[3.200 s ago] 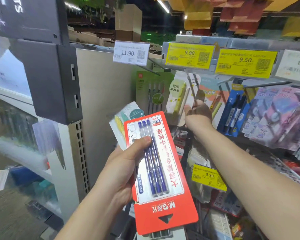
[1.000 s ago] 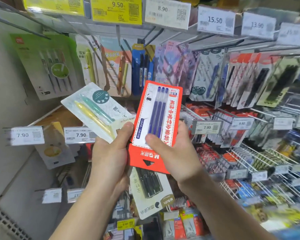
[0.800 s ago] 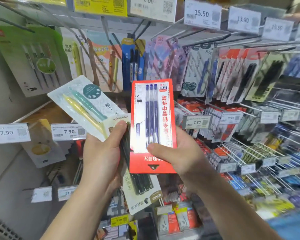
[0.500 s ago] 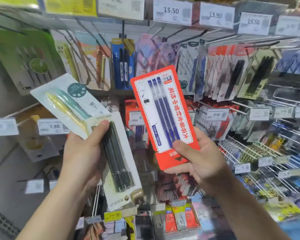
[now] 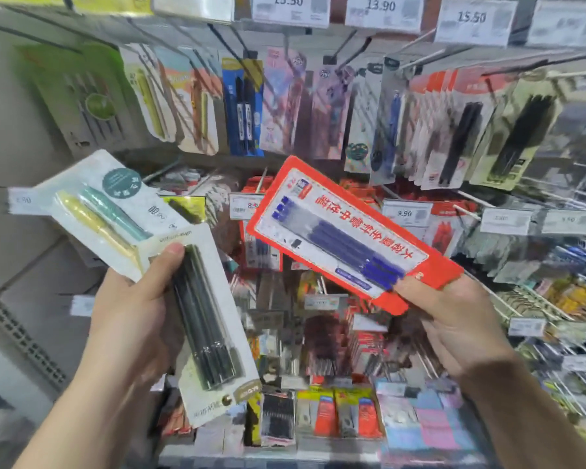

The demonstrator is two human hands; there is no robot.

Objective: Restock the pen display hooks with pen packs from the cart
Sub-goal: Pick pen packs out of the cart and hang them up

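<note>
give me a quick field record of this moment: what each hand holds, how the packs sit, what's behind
left hand: holds two packs fanned out
top pack: black pen pack, thumb pressed on it
under pack: yellow-teal pen pack, angled up-left
right hand: grips red pack by its lower end
red pack tilt: slanted, far end up-left, print upside down
backdrop: display hooks full of hanging packs
price tags: 15.50, 13.90, 15.50
hung yet: no

Crowded hook wall, open air only in front
Hanging carded pen packs and white price tags fill the metal hooks; both hands' packs block the middle
</note>
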